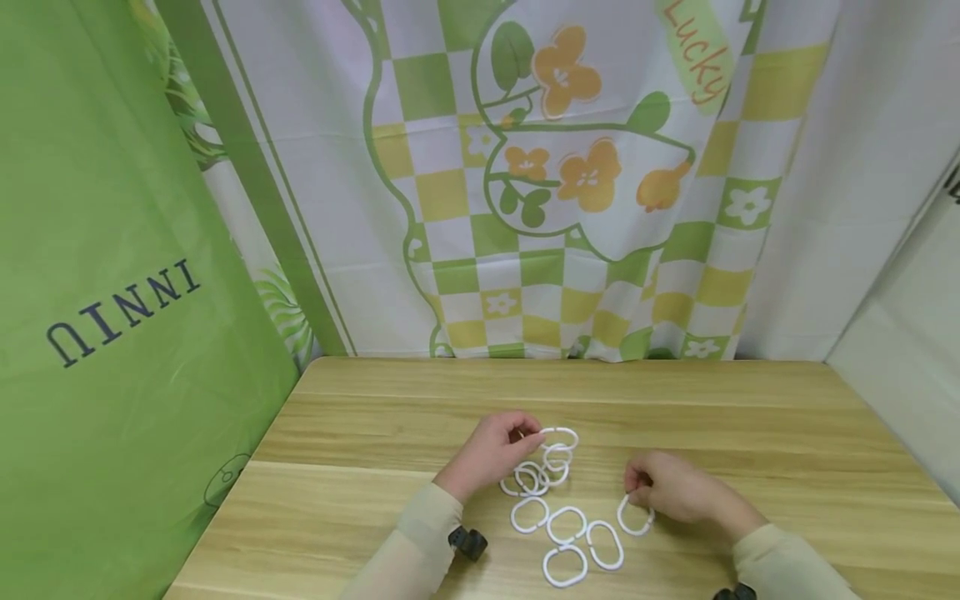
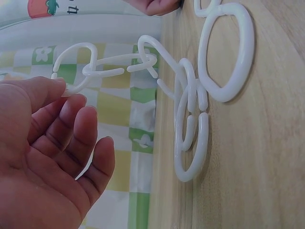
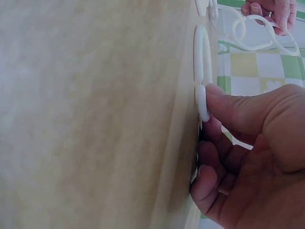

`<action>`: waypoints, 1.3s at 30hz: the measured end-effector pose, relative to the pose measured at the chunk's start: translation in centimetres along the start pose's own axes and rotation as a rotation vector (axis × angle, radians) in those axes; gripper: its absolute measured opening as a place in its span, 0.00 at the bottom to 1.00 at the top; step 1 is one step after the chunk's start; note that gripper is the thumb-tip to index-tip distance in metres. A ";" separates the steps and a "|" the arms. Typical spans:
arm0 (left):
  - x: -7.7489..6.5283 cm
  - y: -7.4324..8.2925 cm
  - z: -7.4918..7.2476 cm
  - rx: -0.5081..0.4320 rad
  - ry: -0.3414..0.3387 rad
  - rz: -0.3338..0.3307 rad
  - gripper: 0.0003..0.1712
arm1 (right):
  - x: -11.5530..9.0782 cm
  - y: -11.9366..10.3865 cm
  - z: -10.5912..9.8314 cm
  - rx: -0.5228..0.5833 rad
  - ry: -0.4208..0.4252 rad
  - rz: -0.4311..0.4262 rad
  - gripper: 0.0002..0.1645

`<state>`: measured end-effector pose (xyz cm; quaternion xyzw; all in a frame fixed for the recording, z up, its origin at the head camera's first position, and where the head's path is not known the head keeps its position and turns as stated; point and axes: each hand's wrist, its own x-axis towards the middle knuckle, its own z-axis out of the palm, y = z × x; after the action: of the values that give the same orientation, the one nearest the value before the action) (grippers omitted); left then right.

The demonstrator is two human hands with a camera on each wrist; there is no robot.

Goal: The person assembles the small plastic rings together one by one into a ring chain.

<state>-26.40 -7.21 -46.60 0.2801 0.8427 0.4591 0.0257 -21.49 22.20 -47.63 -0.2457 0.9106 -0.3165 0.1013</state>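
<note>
**Two hands, each pinching a white oval ring, on either side of a linked chain**

The chain, made of white oval rings with small gaps in their rims, serves as the reference point. Left hand: placed to the left of the chain, with thumb and index finger together on the end ring — the remaining fingers spread apart and partly bent, clear of the plastic. The end ring is held above the wooden tabletop; from it the chain slopes down to its lower links, which bunch and overlap at the tabletop. Right hand: placed to the right of the chain and well apart from it, with thumb and forefinger clamped on the rim of a single ring. The other fingers curl inward beneath; whether this ring lies flat or slightly raised cannot be told. Four loose rings lie close together on the near side of the chain — between it and the wearer. Beyond the chain hangs a checked, flowered curtain; far to its left, a green cloth bears dark lettering.
</note>
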 end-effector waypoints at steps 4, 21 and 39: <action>0.0 -0.1 0.1 0.005 -0.002 0.000 0.05 | 0.0 0.3 0.1 0.021 0.039 -0.008 0.07; 0.0 -0.2 0.3 0.004 0.000 0.021 0.06 | 0.7 -1.0 0.1 0.196 0.123 0.094 0.09; 0.0 -0.1 0.3 -0.004 -0.009 0.017 0.06 | 1.5 -2.0 0.3 0.349 0.303 0.174 0.17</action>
<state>-26.39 -7.07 -46.85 0.2892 0.8393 0.4596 0.0264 -21.86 19.90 -46.66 -0.0945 0.8647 -0.4924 0.0312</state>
